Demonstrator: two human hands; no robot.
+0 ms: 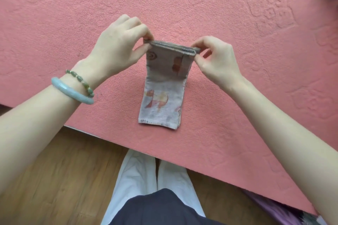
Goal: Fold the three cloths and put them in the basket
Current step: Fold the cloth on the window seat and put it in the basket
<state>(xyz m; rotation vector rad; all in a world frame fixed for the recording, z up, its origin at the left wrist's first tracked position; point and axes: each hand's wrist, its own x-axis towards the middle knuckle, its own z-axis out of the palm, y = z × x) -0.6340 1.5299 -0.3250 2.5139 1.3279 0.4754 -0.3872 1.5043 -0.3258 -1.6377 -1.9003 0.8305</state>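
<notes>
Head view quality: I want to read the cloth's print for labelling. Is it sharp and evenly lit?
Head view: soft, even light, no glare, faint shadows; the cloth is slightly blurred, its print readable only as orange-brown shapes; wide-angle bending stretches the forearms; the left hand and right hand are reasonably sharp.

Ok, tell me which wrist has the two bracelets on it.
The left wrist: it wears a pale blue-green bangle and a green beaded bracelet. The right wrist is bare.

Pink textured bed cover (219, 14) bears a folded patterned cloth (161, 107)
</notes>
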